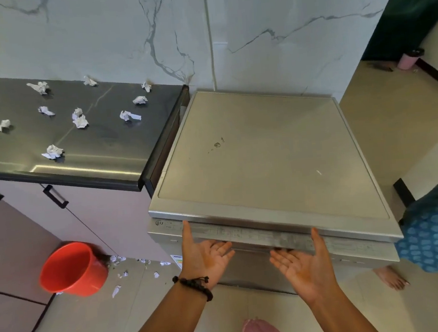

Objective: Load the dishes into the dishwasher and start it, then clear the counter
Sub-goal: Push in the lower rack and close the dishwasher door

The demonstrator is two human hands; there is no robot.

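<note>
— Reaching toward the dishwasher (pixel 262 151), what are the hands doing?

— Both are palm-up with fingers relaxed, grasping nothing: the left hand (pixel 206 255) and right hand (pixel 306 264) sit at the closed door's top edge, thumbs up against the control strip.

— And around the dishwasher?

— Crumpled paper scraps (pixel 80 121) litter the dark counter (pixel 109 149) to its left; a red bucket (pixel 72 269) stands on the floor below that counter.

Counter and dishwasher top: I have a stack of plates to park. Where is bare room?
The dishwasher top is bare, between the marble wall and the control strip. The dark counter is crowded with crumpled paper scraps; only its right end stays free.
</note>
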